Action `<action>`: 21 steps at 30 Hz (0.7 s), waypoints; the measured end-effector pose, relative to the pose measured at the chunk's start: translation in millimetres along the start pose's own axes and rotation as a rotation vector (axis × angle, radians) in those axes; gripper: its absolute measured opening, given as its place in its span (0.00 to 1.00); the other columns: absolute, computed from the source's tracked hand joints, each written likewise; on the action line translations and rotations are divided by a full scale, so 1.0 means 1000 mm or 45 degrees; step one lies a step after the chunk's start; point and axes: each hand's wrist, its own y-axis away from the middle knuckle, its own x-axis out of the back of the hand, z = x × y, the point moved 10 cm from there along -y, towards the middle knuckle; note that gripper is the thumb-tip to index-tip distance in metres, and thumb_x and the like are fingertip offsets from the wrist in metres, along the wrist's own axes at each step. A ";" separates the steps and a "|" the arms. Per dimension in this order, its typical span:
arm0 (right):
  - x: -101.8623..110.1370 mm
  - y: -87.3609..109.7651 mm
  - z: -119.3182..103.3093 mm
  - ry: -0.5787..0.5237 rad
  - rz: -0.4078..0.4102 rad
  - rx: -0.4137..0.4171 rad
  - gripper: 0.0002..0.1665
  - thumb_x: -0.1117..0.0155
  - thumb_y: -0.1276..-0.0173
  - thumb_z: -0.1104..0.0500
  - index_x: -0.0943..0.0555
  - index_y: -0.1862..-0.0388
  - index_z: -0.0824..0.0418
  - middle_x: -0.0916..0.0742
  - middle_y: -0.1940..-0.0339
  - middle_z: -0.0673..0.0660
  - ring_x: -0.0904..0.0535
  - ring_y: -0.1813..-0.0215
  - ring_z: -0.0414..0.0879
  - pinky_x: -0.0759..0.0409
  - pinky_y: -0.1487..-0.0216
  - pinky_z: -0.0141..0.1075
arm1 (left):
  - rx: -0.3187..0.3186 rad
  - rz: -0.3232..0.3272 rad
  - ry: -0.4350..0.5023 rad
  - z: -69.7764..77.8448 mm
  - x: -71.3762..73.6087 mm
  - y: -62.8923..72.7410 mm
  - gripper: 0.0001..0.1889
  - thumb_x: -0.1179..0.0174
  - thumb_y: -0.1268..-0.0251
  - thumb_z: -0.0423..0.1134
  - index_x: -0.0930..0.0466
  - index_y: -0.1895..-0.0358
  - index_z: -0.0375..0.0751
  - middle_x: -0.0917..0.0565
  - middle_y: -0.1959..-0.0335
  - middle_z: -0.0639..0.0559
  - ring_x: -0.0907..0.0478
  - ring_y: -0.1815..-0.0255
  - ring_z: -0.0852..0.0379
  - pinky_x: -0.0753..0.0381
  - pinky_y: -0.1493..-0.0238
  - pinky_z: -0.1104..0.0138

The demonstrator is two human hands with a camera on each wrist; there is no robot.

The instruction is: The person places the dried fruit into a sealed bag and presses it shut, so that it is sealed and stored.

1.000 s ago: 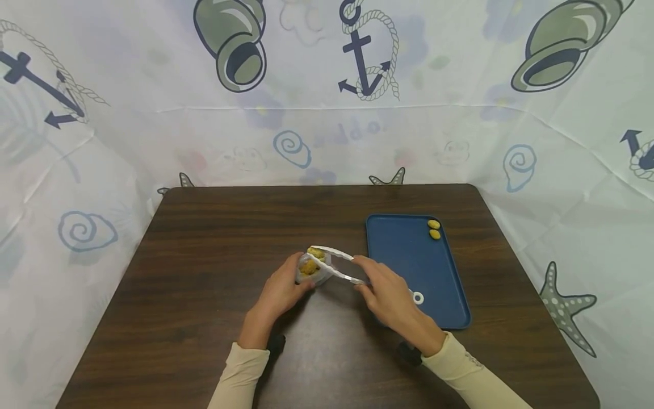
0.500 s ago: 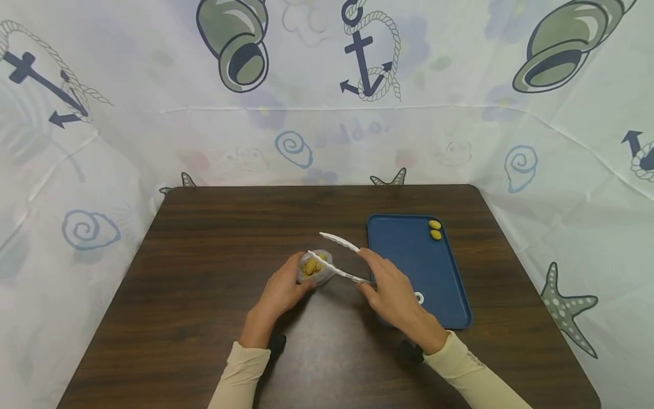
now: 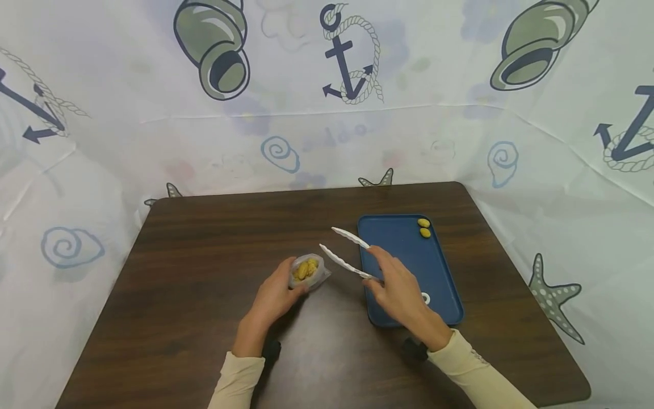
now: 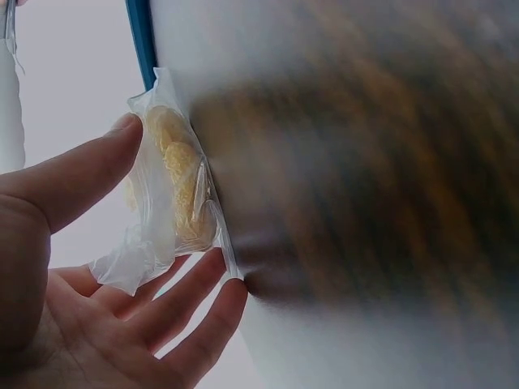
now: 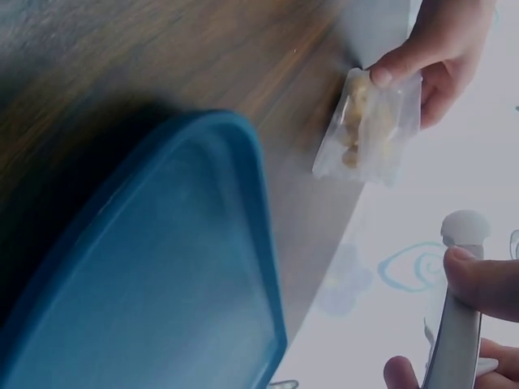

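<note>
My left hand [image 3: 276, 292] holds a small clear plastic bag [image 3: 321, 278] upright on the table, thumb on one side and fingers on the other. Its mouth gapes upward, and yellow-brown, nut-like oval pieces [image 3: 305, 269] show inside. In the left wrist view, the thumb presses the bag's wall [image 4: 146, 251]. White tongs [image 3: 343, 263] are in my right hand [image 3: 401, 289], pinched between thumb and fingers. Their arms are spread, with nothing between the tips, just right of the bag. The right wrist view shows the tongs [image 5: 456, 348] close up.
A blue rectangular tray [image 3: 395, 244] lies at the right, partly under my right hand. Two yellow oval pieces [image 3: 424, 228] sit in its far right corner. The white ring end [image 3: 426, 298] of the tongs shows over it. A patterned cloth [image 3: 306, 68] hangs behind the dark wooden table [image 3: 204, 295].
The tongs' tips, over the bag a second ago, have spread apart and pulled away to the right. The left hand stays at the bag, and the head view has shifted slightly.
</note>
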 end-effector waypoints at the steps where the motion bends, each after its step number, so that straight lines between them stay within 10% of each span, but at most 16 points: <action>1: 0.001 0.000 0.003 0.004 0.002 -0.018 0.42 0.21 0.37 0.57 0.29 0.26 0.54 0.15 0.41 0.55 0.17 0.52 0.52 0.19 0.59 0.47 | 0.002 -0.003 0.002 0.000 0.000 0.000 0.41 0.29 0.34 0.45 0.39 0.22 0.39 0.25 0.28 0.38 0.23 0.33 0.39 0.25 0.36 0.43; 21: 0.016 0.000 0.038 0.008 0.051 -0.150 0.43 0.22 0.37 0.56 0.30 0.25 0.57 0.18 0.32 0.62 0.16 0.46 0.58 0.17 0.52 0.56 | 0.029 -0.018 0.005 -0.002 0.000 0.001 0.42 0.29 0.34 0.45 0.40 0.22 0.38 0.26 0.27 0.37 0.24 0.32 0.39 0.26 0.34 0.42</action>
